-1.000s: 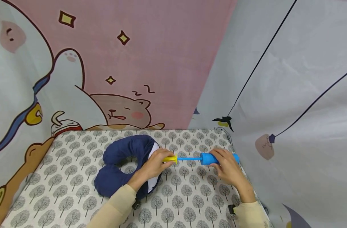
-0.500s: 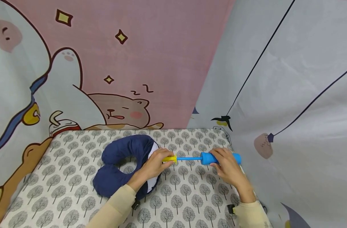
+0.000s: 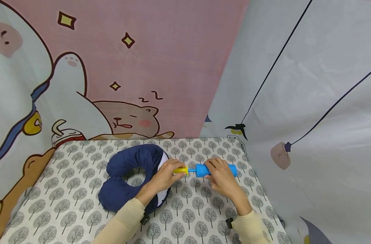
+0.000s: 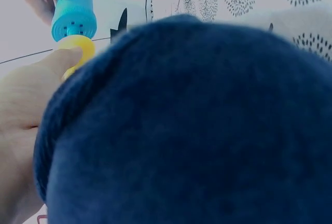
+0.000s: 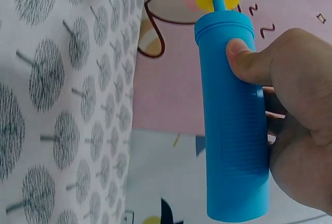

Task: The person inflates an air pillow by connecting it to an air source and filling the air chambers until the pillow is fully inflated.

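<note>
A blue hand pump [image 3: 200, 170] lies level between my two hands, its thin rod showing only briefly between the barrel and a yellow flanged end [image 3: 180, 170]. My right hand [image 3: 223, 176] grips the blue barrel, thumb along its side in the right wrist view. With my left hand [image 3: 165, 176] I hold the yellow end. That hand is at the white-trimmed edge of a navy U-shaped neck pillow [image 3: 124, 196]. Whether the yellow end is joined to the pillow is hidden by my fingers. In the left wrist view the pillow [image 4: 181, 120] fills most of the picture.
The table is covered with a white tree-print cloth [image 3: 69, 217]. Behind it hangs a pink cartoon-print curtain [image 3: 179, 67], and a pale one [image 3: 319, 152] runs along the right side.
My right hand has moved left with the blue barrel, so much less of the rod shows. My left hand and the neck pillow stay nearly in place.
</note>
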Available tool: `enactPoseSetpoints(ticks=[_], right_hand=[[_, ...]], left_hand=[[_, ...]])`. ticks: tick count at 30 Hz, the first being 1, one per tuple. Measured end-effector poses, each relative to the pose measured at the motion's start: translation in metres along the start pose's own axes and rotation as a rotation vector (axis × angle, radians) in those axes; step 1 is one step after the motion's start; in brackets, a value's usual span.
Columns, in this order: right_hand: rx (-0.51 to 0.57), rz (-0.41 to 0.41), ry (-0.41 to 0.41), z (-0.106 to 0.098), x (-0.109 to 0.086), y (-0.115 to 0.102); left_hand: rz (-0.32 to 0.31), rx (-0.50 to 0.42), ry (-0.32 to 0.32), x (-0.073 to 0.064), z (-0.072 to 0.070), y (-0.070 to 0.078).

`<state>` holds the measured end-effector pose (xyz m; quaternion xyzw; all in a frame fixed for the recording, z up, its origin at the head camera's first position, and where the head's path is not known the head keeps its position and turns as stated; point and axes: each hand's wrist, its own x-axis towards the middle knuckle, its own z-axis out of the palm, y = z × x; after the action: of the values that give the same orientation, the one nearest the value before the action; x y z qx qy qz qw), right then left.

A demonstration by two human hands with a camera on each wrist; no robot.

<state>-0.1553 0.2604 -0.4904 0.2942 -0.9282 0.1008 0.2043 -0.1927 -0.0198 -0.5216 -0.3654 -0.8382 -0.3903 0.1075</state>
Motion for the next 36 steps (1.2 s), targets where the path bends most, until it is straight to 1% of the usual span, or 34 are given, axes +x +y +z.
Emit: enactPoseSetpoints(ticks=[2,7,9,11,13,14,17,20,21,22,25,27,29,32,34,36], right_hand=[[0.000,-0.001,-0.008,0.003,0.004,-0.006],[0.003,-0.010,-0.006,0.005,0.012,-0.017],[0.003,-0.018,-0.004,0.006,0.013,-0.018],[0.008,-0.015,-0.001,0.006,0.012,-0.016],[0.015,-0.006,0.002,0.006,0.010,-0.011],[0.019,0.002,0.003,0.005,0.008,-0.008],[0.030,0.036,0.006,-0.001,0.001,0.003],[0.050,0.068,0.006,-0.009,-0.010,0.015],[0.057,0.077,0.006,-0.011,-0.014,0.019],[0.065,0.087,0.004,-0.014,-0.018,0.023],[0.072,0.111,-0.001,-0.021,-0.027,0.035],[0.069,0.121,-0.008,-0.025,-0.032,0.042],[0.067,0.133,-0.019,-0.029,-0.036,0.049],[0.073,0.159,-0.036,-0.035,-0.043,0.058],[0.084,0.184,-0.047,-0.039,-0.046,0.063],[0.098,0.201,-0.054,-0.042,-0.048,0.066]], left_hand=[[0.008,-0.005,0.004,-0.001,0.001,-0.001],[0.058,-0.017,0.034,-0.001,0.002,-0.003],[0.060,-0.023,0.032,-0.001,0.001,-0.003],[0.048,-0.032,0.023,-0.001,-0.001,-0.002],[0.036,-0.035,0.012,-0.001,-0.003,-0.002],[0.044,-0.036,0.014,-0.002,-0.003,-0.005],[0.032,-0.037,0.015,-0.001,-0.003,-0.006],[0.007,-0.038,-0.006,0.000,-0.004,-0.003],[-0.015,-0.038,-0.020,0.001,-0.005,0.001],[-0.024,-0.039,-0.030,0.001,-0.006,0.002],[-0.040,-0.039,-0.042,0.001,-0.007,0.002],[-0.024,-0.043,-0.034,0.001,-0.006,-0.001],[0.018,-0.042,-0.009,0.000,0.000,-0.012],[0.066,-0.051,0.025,-0.001,0.005,-0.023],[0.077,-0.064,0.039,-0.002,0.006,-0.025],[0.062,-0.073,0.041,-0.003,0.002,-0.019]])
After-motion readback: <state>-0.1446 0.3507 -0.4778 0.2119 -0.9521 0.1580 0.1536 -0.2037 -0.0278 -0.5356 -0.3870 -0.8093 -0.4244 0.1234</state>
